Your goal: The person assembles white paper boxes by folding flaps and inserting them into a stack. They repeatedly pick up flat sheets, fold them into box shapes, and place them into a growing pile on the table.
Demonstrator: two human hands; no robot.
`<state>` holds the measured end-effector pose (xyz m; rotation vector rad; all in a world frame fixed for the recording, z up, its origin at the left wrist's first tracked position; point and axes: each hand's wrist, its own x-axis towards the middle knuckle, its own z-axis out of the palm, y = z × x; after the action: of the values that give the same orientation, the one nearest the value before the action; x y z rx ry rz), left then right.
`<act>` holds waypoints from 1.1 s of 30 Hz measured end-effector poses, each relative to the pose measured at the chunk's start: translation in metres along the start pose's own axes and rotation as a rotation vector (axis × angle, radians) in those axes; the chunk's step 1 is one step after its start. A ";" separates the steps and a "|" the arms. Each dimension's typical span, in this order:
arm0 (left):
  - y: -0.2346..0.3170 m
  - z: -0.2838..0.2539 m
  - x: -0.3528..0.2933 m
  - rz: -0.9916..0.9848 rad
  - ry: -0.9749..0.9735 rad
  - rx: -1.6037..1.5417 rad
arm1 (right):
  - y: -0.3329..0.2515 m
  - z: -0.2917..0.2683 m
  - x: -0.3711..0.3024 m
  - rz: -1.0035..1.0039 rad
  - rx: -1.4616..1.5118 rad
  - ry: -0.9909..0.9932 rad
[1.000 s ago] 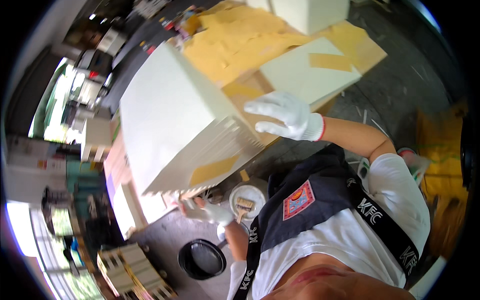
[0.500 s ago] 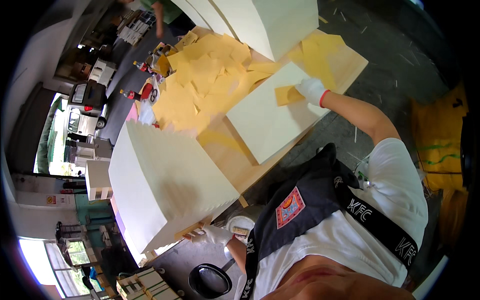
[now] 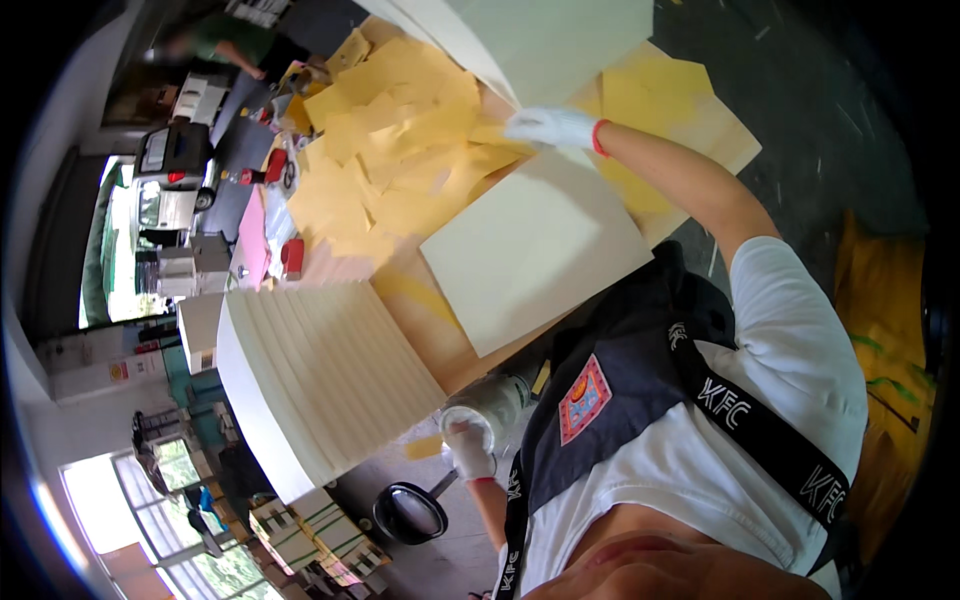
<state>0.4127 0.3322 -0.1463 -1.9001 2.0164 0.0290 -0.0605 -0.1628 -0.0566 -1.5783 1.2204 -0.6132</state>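
Observation:
My right hand (image 3: 555, 127), in a white glove with a red cuff, reaches across the table with fingers stretched out. Its fingertips are at the lower corner of a tall stack of white sheets (image 3: 570, 55), beside a spread pile of yellow paper pieces (image 3: 400, 150). Whether they touch the stack is unclear. A large white sheet or board (image 3: 540, 250) lies flat on the table in front of me. My gloved left hand (image 3: 470, 450) is low beside a whitish bucket (image 3: 488, 412), closed on a small yellow card (image 3: 424, 447), its fingers partly blurred.
A second curved white stack (image 3: 330, 370) stands at the table's left end. Beyond the yellow pile are bottles (image 3: 238, 176) and a red container (image 3: 291, 258). A round black stool (image 3: 410, 513) stands near my left arm. Another person (image 3: 235, 50) is at the far left.
My right hand has left the white sheet and moved to the stack's corner; the yellow card under it is gone. My left hand has drawn away from the near stack toward the bucket.

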 end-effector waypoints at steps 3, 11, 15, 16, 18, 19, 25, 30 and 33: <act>0.117 -0.104 0.072 -0.269 -0.133 -1.355 | 0.058 -0.012 -0.024 -0.076 -0.238 0.113; 0.208 -0.236 0.313 0.381 0.464 -0.621 | 0.081 0.025 -0.120 0.125 -0.366 0.264; 0.215 -0.232 0.417 0.331 0.335 -0.570 | 0.088 0.058 -0.116 0.114 -0.353 0.365; 0.218 -0.233 0.431 0.343 0.288 -0.560 | 0.090 0.061 -0.116 0.124 -0.322 0.382; 0.220 -0.239 0.443 0.313 0.011 -0.582 | 0.089 0.067 -0.117 0.132 -0.266 0.406; 0.223 -0.244 0.448 0.294 -0.127 -0.593 | 0.088 0.069 -0.121 0.073 -0.212 0.454; 0.208 -0.235 0.430 0.099 -0.150 -0.991 | 0.084 0.069 -0.130 -0.323 -0.384 0.649; 0.192 -0.219 0.402 0.308 0.076 -1.036 | 0.073 0.051 -0.136 -0.536 -0.491 0.622; 0.189 -0.209 0.392 0.365 0.220 -0.935 | 0.077 0.050 -0.137 -0.564 -0.531 0.561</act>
<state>0.1680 -0.0820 -0.1043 -2.0019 2.7723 1.0639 -0.0992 -0.0162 -0.1212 -2.3332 1.4162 -1.2275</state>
